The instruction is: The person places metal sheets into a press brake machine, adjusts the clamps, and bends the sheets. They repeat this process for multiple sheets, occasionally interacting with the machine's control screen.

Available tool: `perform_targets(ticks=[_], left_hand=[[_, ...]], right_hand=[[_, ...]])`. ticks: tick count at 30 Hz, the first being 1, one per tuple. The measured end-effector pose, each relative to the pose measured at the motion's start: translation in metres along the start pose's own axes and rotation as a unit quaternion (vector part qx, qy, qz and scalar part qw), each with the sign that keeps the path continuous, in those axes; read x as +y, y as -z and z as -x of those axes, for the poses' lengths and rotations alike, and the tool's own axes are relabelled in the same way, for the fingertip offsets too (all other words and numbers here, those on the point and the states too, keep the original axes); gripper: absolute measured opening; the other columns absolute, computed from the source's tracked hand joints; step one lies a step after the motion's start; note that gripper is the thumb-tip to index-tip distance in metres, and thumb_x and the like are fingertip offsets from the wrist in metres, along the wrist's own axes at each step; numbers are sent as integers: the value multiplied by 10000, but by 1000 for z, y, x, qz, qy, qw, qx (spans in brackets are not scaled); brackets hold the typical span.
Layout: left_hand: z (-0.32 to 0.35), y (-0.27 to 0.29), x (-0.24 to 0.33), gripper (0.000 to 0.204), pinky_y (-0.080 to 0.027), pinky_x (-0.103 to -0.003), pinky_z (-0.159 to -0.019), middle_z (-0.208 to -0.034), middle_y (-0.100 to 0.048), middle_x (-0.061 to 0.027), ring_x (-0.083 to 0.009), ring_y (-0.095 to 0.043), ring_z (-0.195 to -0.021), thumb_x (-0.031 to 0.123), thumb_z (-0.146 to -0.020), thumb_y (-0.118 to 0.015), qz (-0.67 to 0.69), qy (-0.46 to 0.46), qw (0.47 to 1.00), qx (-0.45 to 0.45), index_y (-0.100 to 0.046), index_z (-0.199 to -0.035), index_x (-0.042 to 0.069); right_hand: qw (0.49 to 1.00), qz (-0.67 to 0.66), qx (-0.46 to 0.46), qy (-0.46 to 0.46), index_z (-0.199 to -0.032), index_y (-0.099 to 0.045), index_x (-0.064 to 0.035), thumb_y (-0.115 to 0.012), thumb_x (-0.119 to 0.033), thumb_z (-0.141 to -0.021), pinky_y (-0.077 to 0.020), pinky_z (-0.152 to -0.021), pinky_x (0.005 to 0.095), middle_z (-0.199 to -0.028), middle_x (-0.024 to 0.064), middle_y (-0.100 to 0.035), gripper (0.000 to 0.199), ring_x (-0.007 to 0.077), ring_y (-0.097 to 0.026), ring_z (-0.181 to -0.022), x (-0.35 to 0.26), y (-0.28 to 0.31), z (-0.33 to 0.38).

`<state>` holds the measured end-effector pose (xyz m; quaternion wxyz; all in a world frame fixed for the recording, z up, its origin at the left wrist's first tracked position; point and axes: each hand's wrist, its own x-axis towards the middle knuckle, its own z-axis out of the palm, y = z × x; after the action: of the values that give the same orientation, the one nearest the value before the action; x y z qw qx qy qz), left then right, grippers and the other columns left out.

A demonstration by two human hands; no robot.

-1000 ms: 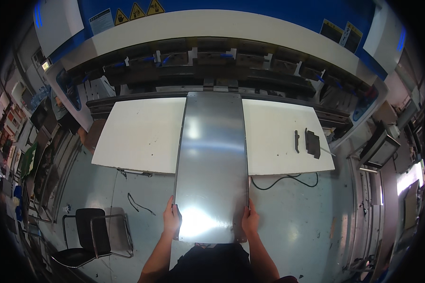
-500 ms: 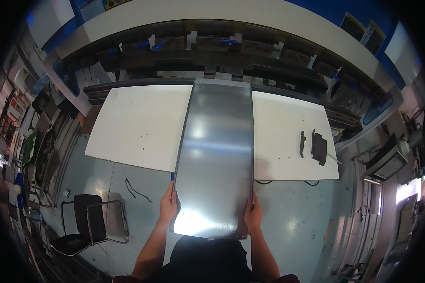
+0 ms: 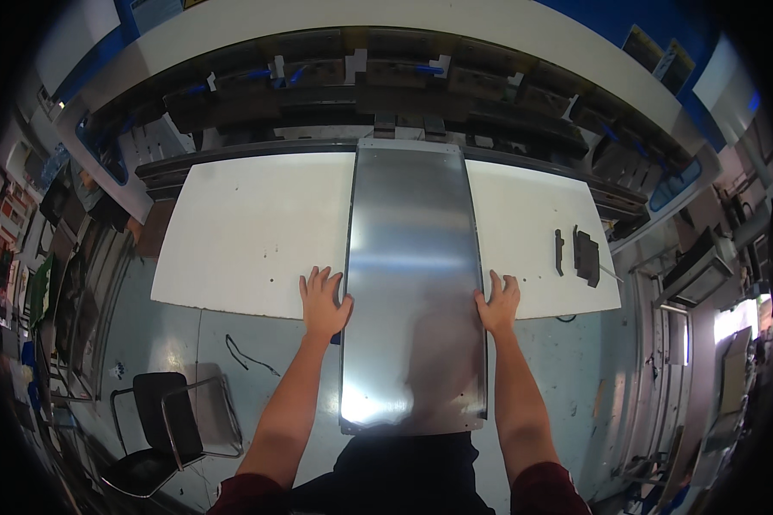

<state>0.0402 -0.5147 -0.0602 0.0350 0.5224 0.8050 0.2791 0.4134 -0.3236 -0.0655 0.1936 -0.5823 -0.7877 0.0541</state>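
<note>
A long shiny sheet-metal panel [image 3: 412, 283] with narrow folded side edges lies lengthwise before me. Its far end reaches the dark bed of a press machine, and its near end comes close to my body. Beside the panel's left edge, over the front of the white board [image 3: 240, 232], is my left hand [image 3: 325, 302], fingers spread and thumb toward the metal. My right hand [image 3: 499, 302] is at the opposite edge in much the same pose, its thumb by the rim. Neither hand is wrapped around the panel; whether the thumbs press on it I cannot tell.
Two dark metal pieces, a thin bar [image 3: 559, 252] and a blocky bracket [image 3: 587, 256], lie on the board's right part. Dark press tooling [image 3: 404, 69] spans the far side. A black chair [image 3: 159, 429] stands at lower left, near a cable [image 3: 247, 356] on the floor.
Both hands have let go of the panel's near side edges and moved forward along it, fingers now spread. The panel appears slightly farther right in view.
</note>
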Motion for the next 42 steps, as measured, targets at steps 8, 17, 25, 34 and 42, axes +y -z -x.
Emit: perform_targets(ticks=[8,17,25,34,42], left_hand=[[1,-17,-6,496,-179,-595,-1247,-1467,-538,-109,-360,-400,-1457,263,-817,-701,-23,-53,996,73,-689,-1297,139],[-1,-21,-15,450,-143,-584,-1250,-1514,-515,-124,-357,-361,-1484,338,-934,-673,-35,-50,998,30,-678,-1337,138],[-3,-5,-1,436,-140,-617,-1240,-1484,-509,-136,-392,-347,-1477,322,-943,-650,-23,-37,998,33,-687,-1331,125],[-2,6,5,426,-172,-637,-1221,-1437,-532,-142,-406,-372,-1450,316,-919,-657,26,-22,997,62,-713,-1293,120],[-6,-3,4,455,-148,-678,-1201,-1451,-472,-135,-425,-331,-1459,318,-929,-642,-12,-12,999,38,-675,-1345,139]], right_hand=[[999,-21,23,32,-1434,-556,-149,-733,-376,-855,-273,-1188,537,-1440,229,-467,647,424,-368,-1409,1,5,1],[998,-35,56,4,-1421,-568,-173,-752,-377,-846,-278,-1182,534,-1441,218,-465,637,422,-369,-1409,4,4,7],[999,-30,4,16,-1441,-571,-181,-723,-362,-884,-266,-1187,558,-1460,240,-421,605,427,-329,-1427,-6,5,-2],[999,-10,0,49,-1465,-557,-202,-718,-332,-895,-261,-1164,545,-1418,222,-413,607,399,-365,-1365,4,-3,-1],[995,-76,-13,56,-1329,-626,-144,-689,-288,-924,-103,-1222,661,-1522,206,-425,434,426,-303,-1486,2,-23,-40]])
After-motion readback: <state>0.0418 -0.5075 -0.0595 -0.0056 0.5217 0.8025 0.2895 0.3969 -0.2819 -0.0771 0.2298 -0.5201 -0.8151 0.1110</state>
